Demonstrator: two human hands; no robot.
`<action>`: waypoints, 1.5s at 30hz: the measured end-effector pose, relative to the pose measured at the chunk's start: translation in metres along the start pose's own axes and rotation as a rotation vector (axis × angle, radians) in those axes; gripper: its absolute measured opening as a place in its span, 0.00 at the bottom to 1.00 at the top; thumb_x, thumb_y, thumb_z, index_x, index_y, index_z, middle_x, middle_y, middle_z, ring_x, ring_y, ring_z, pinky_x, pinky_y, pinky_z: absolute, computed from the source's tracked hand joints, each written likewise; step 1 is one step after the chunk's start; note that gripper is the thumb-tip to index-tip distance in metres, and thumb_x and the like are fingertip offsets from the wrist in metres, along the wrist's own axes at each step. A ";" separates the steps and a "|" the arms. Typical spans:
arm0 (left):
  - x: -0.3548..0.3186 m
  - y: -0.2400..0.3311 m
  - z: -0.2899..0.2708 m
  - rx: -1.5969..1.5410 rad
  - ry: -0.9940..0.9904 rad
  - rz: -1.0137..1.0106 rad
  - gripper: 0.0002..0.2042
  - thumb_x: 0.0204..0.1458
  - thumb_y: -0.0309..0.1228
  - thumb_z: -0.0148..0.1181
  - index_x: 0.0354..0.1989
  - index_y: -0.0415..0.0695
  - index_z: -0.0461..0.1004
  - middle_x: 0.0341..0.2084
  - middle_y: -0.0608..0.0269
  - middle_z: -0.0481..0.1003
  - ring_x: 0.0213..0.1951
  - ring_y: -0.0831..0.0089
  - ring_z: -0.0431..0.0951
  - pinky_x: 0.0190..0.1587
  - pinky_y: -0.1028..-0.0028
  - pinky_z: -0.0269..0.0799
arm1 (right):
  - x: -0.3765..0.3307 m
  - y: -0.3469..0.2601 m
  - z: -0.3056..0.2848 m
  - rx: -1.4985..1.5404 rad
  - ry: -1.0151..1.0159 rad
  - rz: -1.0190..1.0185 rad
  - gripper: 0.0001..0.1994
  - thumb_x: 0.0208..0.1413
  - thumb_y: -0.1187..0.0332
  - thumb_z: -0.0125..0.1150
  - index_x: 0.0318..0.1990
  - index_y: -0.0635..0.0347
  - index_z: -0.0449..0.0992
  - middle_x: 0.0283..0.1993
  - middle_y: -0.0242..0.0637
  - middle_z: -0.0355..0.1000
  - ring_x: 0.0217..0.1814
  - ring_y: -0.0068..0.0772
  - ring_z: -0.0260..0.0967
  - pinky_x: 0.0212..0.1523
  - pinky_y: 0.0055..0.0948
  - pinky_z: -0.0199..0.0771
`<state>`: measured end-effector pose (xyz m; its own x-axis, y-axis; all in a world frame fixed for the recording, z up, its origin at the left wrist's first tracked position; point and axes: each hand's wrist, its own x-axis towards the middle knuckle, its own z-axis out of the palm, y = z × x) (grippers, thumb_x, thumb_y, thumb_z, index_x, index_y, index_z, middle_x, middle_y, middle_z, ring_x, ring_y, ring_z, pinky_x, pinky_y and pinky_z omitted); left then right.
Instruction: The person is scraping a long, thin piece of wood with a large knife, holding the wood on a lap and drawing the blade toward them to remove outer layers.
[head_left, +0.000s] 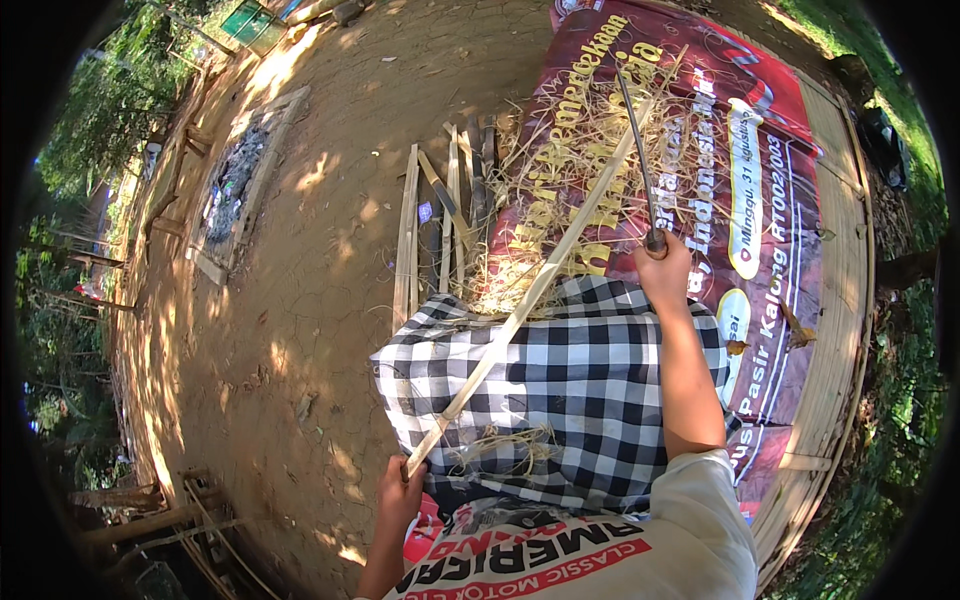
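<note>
Strip (535, 292) over shaving-strewn banner (725, 268), earthen yard (330, 250)

A pale bamboo desk (843, 260), its slats bare along the right side, carries a dark red printed banner (802, 265). Curled straw-coloured shavings (550, 170) lie scattered over the banner's far and left parts, and dry brown leaves (799, 334) rest toward its right near side.

The bare left hand (400, 487), at seven o'clock, is curled into a fist-like grip, its bare left forearm (384, 548) rising from six. The bare right hand (665, 270), near three, clenches, its bare right forearm (689, 375) stretched toward twelve.
</note>
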<state>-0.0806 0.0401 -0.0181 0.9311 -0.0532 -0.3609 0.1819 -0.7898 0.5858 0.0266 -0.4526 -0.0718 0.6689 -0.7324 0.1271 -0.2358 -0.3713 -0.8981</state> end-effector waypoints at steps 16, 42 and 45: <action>0.019 -0.014 0.018 0.142 -0.023 0.003 0.13 0.48 0.38 0.66 0.29 0.38 0.78 0.17 0.48 0.74 0.22 0.54 0.77 0.27 0.62 0.70 | -0.035 -0.036 0.000 -0.389 -0.616 -0.561 0.11 0.36 0.63 0.62 0.30 0.57 0.77 0.26 0.42 0.75 0.31 0.49 0.74 0.32 0.43 0.74; 0.031 -0.024 0.024 0.144 -0.040 -0.021 0.20 0.46 0.42 0.68 0.23 0.32 0.76 0.15 0.43 0.73 0.20 0.53 0.77 0.24 0.62 0.70 | -0.049 -0.021 0.050 -0.392 -0.661 -0.858 0.14 0.25 0.64 0.64 0.23 0.56 0.70 0.22 0.36 0.68 0.27 0.43 0.71 0.30 0.37 0.70; 0.030 -0.024 0.024 0.129 -0.033 -0.020 0.20 0.46 0.43 0.67 0.25 0.32 0.77 0.15 0.44 0.73 0.20 0.53 0.77 0.24 0.63 0.70 | -0.044 -0.017 0.043 -0.412 -0.628 -0.862 0.12 0.26 0.65 0.64 0.23 0.57 0.71 0.21 0.37 0.68 0.26 0.44 0.69 0.29 0.38 0.70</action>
<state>-0.0646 0.0428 -0.0605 0.9162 -0.0548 -0.3969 0.1568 -0.8626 0.4810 0.0315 -0.3896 -0.0797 0.9273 0.2285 0.2965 0.3365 -0.8557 -0.3931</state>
